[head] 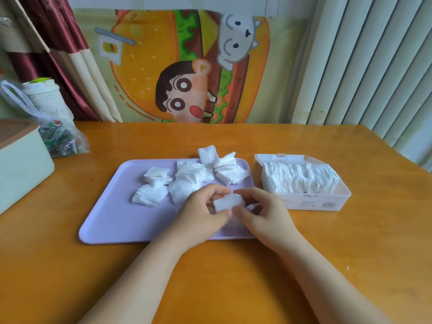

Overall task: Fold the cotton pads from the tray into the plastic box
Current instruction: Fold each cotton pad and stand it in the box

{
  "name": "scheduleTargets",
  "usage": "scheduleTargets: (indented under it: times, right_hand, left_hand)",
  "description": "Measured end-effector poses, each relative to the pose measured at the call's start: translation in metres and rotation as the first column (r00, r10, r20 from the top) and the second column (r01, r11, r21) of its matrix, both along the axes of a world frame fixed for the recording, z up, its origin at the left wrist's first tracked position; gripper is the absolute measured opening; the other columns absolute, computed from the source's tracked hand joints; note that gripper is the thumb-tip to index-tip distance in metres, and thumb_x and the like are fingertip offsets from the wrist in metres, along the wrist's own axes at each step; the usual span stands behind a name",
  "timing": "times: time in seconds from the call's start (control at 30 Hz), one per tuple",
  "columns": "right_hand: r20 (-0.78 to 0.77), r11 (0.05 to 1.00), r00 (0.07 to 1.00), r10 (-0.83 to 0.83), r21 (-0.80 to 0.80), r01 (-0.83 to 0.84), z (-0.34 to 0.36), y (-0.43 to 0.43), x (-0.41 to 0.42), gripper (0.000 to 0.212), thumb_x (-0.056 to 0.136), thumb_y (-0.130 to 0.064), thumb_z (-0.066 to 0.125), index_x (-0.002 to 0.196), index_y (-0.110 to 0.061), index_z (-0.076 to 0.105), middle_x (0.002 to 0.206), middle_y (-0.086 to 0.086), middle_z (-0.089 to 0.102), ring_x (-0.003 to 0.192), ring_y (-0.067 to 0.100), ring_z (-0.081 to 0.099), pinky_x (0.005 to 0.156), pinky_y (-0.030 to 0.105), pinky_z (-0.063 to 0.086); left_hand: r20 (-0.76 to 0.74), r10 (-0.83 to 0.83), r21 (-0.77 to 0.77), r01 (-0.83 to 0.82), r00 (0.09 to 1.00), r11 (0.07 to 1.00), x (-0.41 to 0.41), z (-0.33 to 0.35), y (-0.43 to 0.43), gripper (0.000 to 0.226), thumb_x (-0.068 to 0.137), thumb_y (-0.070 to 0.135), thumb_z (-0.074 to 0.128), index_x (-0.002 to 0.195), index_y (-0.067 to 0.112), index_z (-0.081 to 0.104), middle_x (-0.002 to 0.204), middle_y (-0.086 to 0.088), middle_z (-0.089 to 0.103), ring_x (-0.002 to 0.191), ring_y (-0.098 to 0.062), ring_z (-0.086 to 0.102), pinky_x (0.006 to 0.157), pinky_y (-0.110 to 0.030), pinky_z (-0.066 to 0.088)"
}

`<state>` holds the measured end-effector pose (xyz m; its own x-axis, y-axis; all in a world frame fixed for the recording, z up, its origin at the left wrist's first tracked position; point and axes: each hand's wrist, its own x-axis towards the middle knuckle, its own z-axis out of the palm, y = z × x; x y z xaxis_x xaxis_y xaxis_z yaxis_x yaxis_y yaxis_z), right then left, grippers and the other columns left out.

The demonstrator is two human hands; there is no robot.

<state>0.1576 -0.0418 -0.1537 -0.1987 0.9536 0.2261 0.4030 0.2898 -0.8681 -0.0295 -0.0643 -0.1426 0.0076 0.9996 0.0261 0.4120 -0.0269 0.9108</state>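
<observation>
Glossy wooden table (327, 230), smooth matt lilac plastic tray (112, 218), soft fibrous cotton pads (187, 181), translucent plastic box (315, 202).

Orange wood table (70, 265), soft light w/ sheen on top.
Cartoon burger cloth (149, 66) top centre; red/cream curtain (70, 54) upper left; white vertical slats (374, 66) upper right; cream box (21, 164), plastic bag (58, 136), paper cup (46, 97) at left edge.

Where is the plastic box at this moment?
In the head view, the plastic box stands open on the wooden table, right of the purple tray, just beyond the right hand that holds a cotton pad together with the left hand.
</observation>
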Motion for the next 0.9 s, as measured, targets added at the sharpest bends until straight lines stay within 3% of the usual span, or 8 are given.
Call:
scheduleTargets:
  times: [0.13, 0.23, 0.3, 0.47, 0.6, 0.73, 0.8, 0.9]
  right_hand:
    - [-0.204, 0.998, 0.979, -0.016, -0.062, 0.004, -0.003, 0.001, 0.002, 0.007, 0.097, -0.015, 0.074, 0.091, -0.02, 0.074, 0.084, -0.001, 0.077, 0.075, 0.015, 0.069, 0.07, 0.036, 0.054]
    - [-0.305, 0.997, 0.952, -0.028, -0.074, 0.006, -0.005, 0.003, 0.003, 0.008, 0.098, -0.018, 0.074, 0.091, -0.018, 0.071, 0.085, 0.019, 0.075, 0.075, 0.03, 0.067, 0.071, 0.04, 0.05]
    - [-0.384, 0.996, 0.923, -0.019, -0.092, -0.018, -0.005, 0.004, 0.005, 0.008, 0.097, -0.019, 0.075, 0.096, -0.014, 0.07, 0.089, 0.03, 0.071, 0.076, 0.031, 0.065, 0.076, 0.043, 0.05]
    - [-0.438, 0.992, 0.899, 0.001, -0.115, -0.057, 0.0, 0.0, 0.006, 0.013, 0.097, -0.012, 0.076, 0.109, -0.013, 0.073, 0.088, 0.016, 0.077, 0.079, 0.02, 0.07, 0.078, 0.04, 0.054]
    - [-0.398, 0.989, 0.915, 0.071, -0.094, -0.117, 0.003, 0.0, 0.009, 0.015, 0.097, -0.026, 0.077, 0.102, -0.012, 0.079, 0.095, 0.032, 0.07, 0.079, 0.026, 0.059, 0.075, 0.041, 0.047]
    - [-0.494, 0.99, 0.869, -0.019, -0.132, -0.053, 0.004, 0.0, 0.011, 0.016, 0.098, -0.02, 0.073, 0.099, -0.007, 0.081, 0.085, 0.009, 0.075, 0.074, 0.016, 0.063, 0.073, 0.028, 0.053]
    - [-0.52, 0.987, 0.852, -0.053, -0.159, -0.036, 0.004, 0.001, 0.011, 0.018, 0.098, -0.021, 0.074, 0.095, -0.004, 0.079, 0.081, 0.009, 0.07, 0.072, 0.018, 0.06, 0.074, 0.031, 0.052]
    - [-0.552, 0.981, 0.828, -0.103, -0.196, -0.008, 0.004, 0.002, 0.012, 0.025, 0.098, -0.022, 0.075, 0.094, 0.003, 0.074, 0.077, 0.009, 0.065, 0.066, 0.02, 0.057, 0.075, 0.037, 0.048]
  left_hand:
    - [0.028, -0.029, 0.007, 0.028, 0.999, 1.0, -0.005, -0.001, -0.001, 0.052, 0.083, 0.016, 0.077, 0.123, 0.046, 0.065, 0.118, 0.01, 0.069, 0.106, -0.004, 0.067, 0.094, -0.029, 0.059]
    - [0.033, -0.081, 0.024, 0.081, 0.996, 0.996, -0.004, -0.001, 0.0, 0.053, 0.08, 0.014, 0.08, 0.123, 0.044, 0.067, 0.113, 0.012, 0.074, 0.105, -0.007, 0.07, 0.095, -0.032, 0.059]
    - [0.051, -0.095, 0.052, 0.092, 0.994, 0.994, -0.002, 0.0, -0.001, 0.05, 0.082, 0.011, 0.081, 0.12, 0.04, 0.069, 0.109, 0.013, 0.076, 0.104, -0.008, 0.071, 0.095, -0.031, 0.058]
    - [0.139, -0.069, 0.104, 0.054, 0.988, 0.993, -0.003, -0.002, 0.0, 0.047, 0.089, 0.004, 0.076, 0.124, 0.034, 0.069, 0.11, 0.007, 0.078, 0.107, -0.025, 0.072, 0.102, -0.044, 0.056]
    - [0.219, -0.085, 0.129, 0.057, 0.972, 0.99, -0.003, -0.002, 0.002, 0.045, 0.092, 0.001, 0.074, 0.129, 0.026, 0.069, 0.112, 0.001, 0.079, 0.11, -0.034, 0.071, 0.105, -0.052, 0.053]
    - [0.283, -0.077, 0.124, 0.043, 0.956, 0.991, -0.005, -0.003, 0.001, 0.043, 0.09, -0.002, 0.076, 0.127, 0.018, 0.071, 0.108, -0.006, 0.08, 0.105, -0.031, 0.073, 0.104, -0.051, 0.055]
    - [0.285, -0.071, 0.111, 0.04, 0.956, 0.993, -0.006, -0.004, 0.001, 0.043, 0.091, -0.002, 0.076, 0.13, 0.016, 0.07, 0.108, -0.007, 0.08, 0.105, -0.028, 0.074, 0.103, -0.048, 0.057]
    - [0.282, -0.053, 0.1, 0.026, 0.958, 0.995, -0.005, -0.004, 0.001, 0.038, 0.093, -0.001, 0.073, 0.127, 0.017, 0.07, 0.108, -0.006, 0.08, 0.107, -0.035, 0.072, 0.098, -0.044, 0.06]
